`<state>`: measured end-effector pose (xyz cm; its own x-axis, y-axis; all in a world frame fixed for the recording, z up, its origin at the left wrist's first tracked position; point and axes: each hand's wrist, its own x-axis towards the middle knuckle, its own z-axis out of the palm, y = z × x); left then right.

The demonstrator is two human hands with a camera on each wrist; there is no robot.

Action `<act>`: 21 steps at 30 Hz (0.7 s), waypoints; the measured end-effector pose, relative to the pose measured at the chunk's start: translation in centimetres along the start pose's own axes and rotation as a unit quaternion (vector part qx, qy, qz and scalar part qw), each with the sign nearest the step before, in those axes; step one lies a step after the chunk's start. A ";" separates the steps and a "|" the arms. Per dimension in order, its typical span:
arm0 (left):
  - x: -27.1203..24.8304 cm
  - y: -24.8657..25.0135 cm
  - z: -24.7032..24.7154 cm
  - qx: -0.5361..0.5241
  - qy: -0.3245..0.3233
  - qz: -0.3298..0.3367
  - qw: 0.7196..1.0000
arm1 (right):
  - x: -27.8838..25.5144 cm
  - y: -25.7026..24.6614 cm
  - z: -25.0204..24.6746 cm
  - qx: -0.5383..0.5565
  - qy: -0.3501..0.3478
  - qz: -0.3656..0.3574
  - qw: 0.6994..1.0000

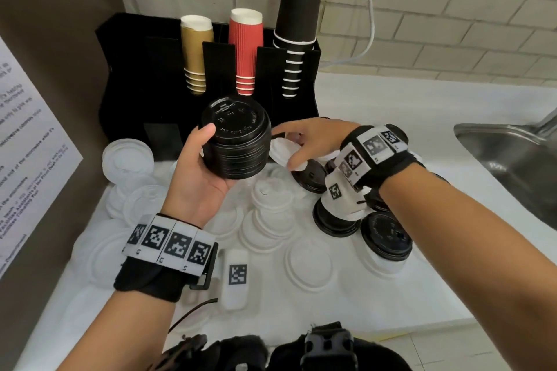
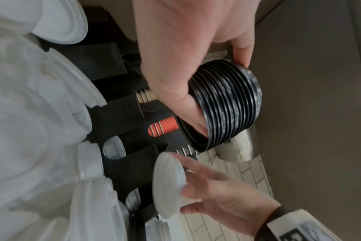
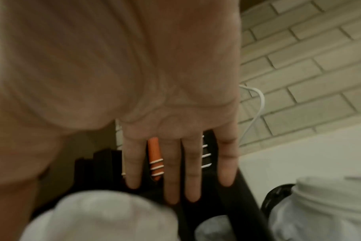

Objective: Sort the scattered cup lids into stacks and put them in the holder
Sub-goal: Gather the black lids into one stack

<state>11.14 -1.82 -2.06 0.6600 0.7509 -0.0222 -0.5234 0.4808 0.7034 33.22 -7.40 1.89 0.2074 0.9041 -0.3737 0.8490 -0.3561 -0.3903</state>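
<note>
My left hand (image 1: 197, 173) grips a tall stack of black lids (image 1: 236, 144), held up in front of the black holder (image 1: 126, 84). The left wrist view shows the same stack (image 2: 227, 106) with the thumb on its top rim. My right hand (image 1: 313, 141) reaches left, just right of the stack, pinching one tilted white lid (image 1: 283, 150) between thumb and straight fingers. This lid (image 2: 168, 184) hangs in the air before the holder. Many white lids (image 1: 271, 220) lie scattered on the counter. More black lids (image 1: 387, 238) lie at the right.
The holder's slots carry gold cups (image 1: 196, 54), red cups (image 1: 245, 51) and tall black cups (image 1: 298, 24). A brown wall with a paper notice (image 1: 30, 144) closes the left side. A steel sink (image 1: 512, 159) lies at the right. A white cable (image 1: 371, 24) hangs on the brick wall.
</note>
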 end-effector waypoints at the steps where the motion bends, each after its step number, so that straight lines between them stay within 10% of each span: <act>1: 0.0 0.1 0.1 -0.004 -0.001 0.002 1.000 | 0.2 -0.2 -0.3 0.017 -0.004 -0.002 1.000; 9: -0.1 -0.8 0.5 0.020 -0.013 -0.001 1.000 | 1.7 2.3 1.0 -0.158 -0.108 0.106 0.976; 18: 0.9 -2.3 0.2 0.076 -0.045 0.012 0.996 | 0.4 4.0 -0.6 0.042 0.046 0.005 0.998; 21: 1.1 -2.8 0.6 0.084 -0.049 0.010 0.995 | -1.6 2.8 -1.7 0.237 0.140 -0.080 0.958</act>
<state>13.66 -2.63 -3.61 0.7046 0.7074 0.0564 -0.4447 0.3782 0.8119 36.14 -9.41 2.83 0.2717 0.9603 -0.0640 0.5776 -0.2159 -0.7872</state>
